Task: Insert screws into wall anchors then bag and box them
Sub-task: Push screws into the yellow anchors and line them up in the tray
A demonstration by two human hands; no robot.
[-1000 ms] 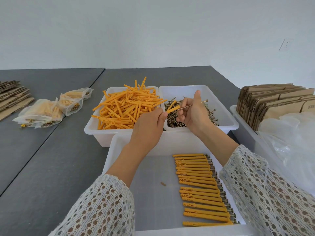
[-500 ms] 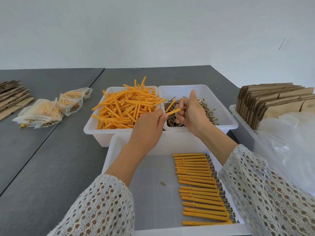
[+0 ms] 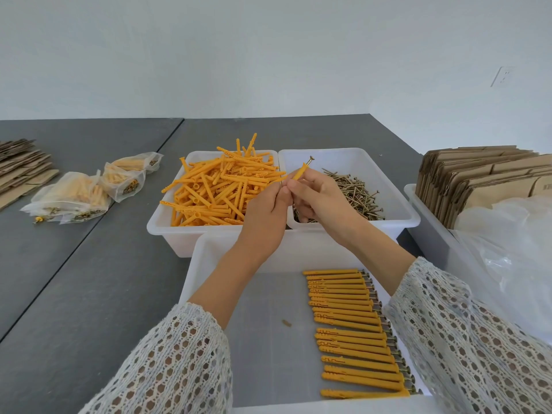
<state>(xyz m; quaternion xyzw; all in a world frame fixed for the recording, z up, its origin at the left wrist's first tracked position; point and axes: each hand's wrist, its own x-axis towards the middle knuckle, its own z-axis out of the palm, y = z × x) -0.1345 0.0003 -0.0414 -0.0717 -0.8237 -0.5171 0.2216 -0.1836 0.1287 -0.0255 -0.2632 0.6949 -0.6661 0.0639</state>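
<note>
A: What do the hands hold?

B: The left hand [image 3: 264, 216] and the right hand [image 3: 321, 201] both pinch one orange anchor [image 3: 298, 174]. It sticks up above the fingers, with a screw [image 3: 310, 160] poking out of its top.

A: What is around them?

B: Behind the left hand is a bin of loose anchors [image 3: 221, 189]. Behind the right hand is a bin of screws [image 3: 355, 195]. Below the wrists, finished anchors [image 3: 352, 327] lie in a row in a white tray [image 3: 209, 258].

Both the left hand [image 3: 265, 213] and right hand [image 3: 321, 201] pinch an orange anchor [image 3: 299, 173] with a screw [image 3: 310, 160] in its tip.
</note>
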